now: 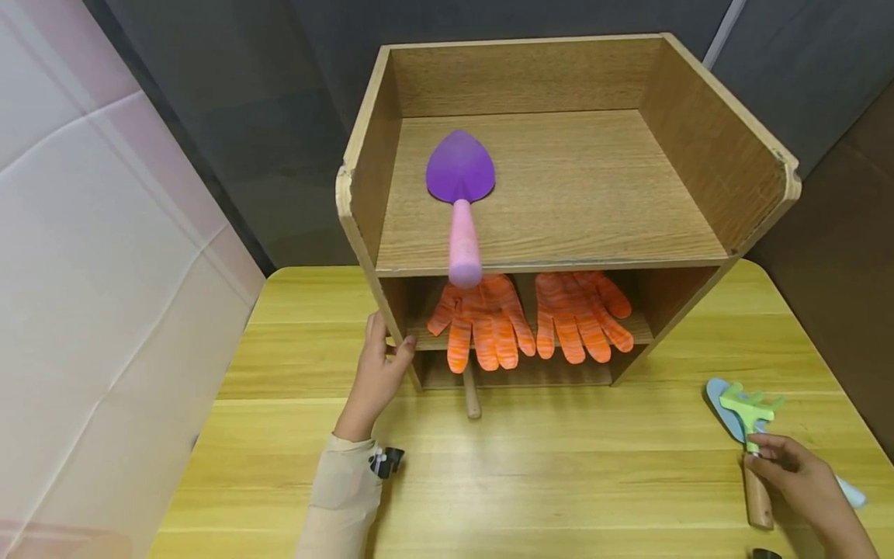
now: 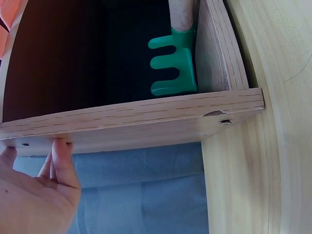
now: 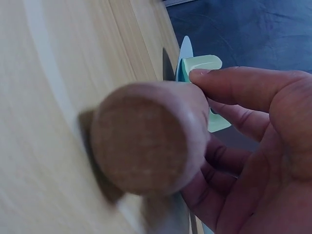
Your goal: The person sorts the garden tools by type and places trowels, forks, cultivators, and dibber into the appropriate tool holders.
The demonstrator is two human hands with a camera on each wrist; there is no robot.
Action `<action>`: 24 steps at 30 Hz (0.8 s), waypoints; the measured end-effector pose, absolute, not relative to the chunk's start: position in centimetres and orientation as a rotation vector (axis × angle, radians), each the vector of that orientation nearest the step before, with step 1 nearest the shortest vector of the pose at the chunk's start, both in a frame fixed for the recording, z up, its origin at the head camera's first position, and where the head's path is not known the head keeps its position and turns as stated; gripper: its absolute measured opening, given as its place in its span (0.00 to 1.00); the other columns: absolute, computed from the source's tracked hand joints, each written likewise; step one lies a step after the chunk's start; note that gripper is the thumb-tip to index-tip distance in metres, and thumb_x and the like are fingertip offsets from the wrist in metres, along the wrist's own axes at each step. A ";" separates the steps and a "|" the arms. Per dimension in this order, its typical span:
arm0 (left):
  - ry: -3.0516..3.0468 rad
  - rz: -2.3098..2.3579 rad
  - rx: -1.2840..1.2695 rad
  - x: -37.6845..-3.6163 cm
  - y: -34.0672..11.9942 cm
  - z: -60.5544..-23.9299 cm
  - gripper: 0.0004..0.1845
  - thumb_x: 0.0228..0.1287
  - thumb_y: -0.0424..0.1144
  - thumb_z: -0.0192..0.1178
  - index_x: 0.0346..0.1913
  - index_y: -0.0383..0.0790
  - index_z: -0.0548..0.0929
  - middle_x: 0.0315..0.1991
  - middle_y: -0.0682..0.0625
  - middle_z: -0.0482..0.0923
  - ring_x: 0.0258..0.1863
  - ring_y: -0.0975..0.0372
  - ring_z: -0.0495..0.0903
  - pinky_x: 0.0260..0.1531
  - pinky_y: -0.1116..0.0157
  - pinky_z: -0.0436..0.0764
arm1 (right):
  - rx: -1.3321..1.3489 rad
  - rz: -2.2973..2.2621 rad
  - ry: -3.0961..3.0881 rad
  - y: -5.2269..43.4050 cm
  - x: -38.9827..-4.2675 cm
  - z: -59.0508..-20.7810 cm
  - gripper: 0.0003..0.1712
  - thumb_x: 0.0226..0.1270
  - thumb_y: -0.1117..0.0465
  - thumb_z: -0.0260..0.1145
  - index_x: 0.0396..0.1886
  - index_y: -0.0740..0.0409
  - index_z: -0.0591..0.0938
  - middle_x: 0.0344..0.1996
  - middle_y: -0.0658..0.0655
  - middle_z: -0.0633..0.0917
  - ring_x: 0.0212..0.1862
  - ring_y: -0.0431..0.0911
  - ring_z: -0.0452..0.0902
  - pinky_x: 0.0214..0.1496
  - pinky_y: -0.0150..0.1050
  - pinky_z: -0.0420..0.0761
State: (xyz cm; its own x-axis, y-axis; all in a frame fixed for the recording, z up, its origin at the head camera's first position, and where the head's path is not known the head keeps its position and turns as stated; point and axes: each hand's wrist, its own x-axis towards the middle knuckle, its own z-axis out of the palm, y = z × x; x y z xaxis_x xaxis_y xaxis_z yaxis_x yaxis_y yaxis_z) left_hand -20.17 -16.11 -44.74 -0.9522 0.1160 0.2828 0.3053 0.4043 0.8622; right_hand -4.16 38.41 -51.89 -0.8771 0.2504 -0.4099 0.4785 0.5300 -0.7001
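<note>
Left hand (image 1: 380,365) rests against the near left corner of the wooden shelf unit (image 1: 719,167), fingers nearly straight and laid on the side panel, thumb on the front edge; it grips nothing. On the top shelf lies a purple trowel (image 1: 461,198) with a pink handle overhanging the near edge. Below it, on the middle shelf, two orange gloves (image 1: 531,314) lie side by side, fingers hanging toward the viewer. In the bottom compartment lies a dark green hand rake (image 2: 173,63), its wooden handle sticking out onto the yellow table (image 1: 559,466). At the near right of the table, the right hand (image 1: 803,473) curls thumb and fingers round the wooden handle of a light green hand rake (image 1: 750,435). A pale blue trowel (image 1: 722,404) lies just beneath that rake.
</note>
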 end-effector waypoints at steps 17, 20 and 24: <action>-2.476 -1.587 -0.382 -20.2 -16.1 -44.7 0.24 0.65 0.36 0.51 0.64 0.41 0.65 0.57 0.42 0.63 0.46 0.56 0.69 0.44 0.61 0.72 | 0.647 -1.326 2.520 37.4 -3.8 -51.4 0.24 0.66 0.43 0.62 0.59 0.44 0.75 0.35 0.31 0.75 0.36 0.27 0.73 0.36 0.28 0.79; -2.480 -1.590 -0.382 -20.2 -16.2 -44.7 0.24 0.66 0.36 0.51 0.65 0.42 0.64 0.57 0.41 0.63 0.46 0.56 0.69 0.44 0.61 0.72 | 0.639 -1.313 2.550 37.0 -3.7 -51.2 0.25 0.66 0.44 0.62 0.60 0.47 0.74 0.35 0.31 0.74 0.36 0.26 0.72 0.36 0.29 0.79; -2.477 -1.596 -0.381 -20.1 -16.2 -44.7 0.24 0.65 0.36 0.51 0.65 0.41 0.64 0.57 0.41 0.63 0.46 0.56 0.69 0.44 0.61 0.72 | 0.609 -1.333 2.589 36.2 -3.5 -51.0 0.22 0.67 0.47 0.63 0.58 0.47 0.76 0.34 0.30 0.75 0.35 0.26 0.73 0.35 0.29 0.79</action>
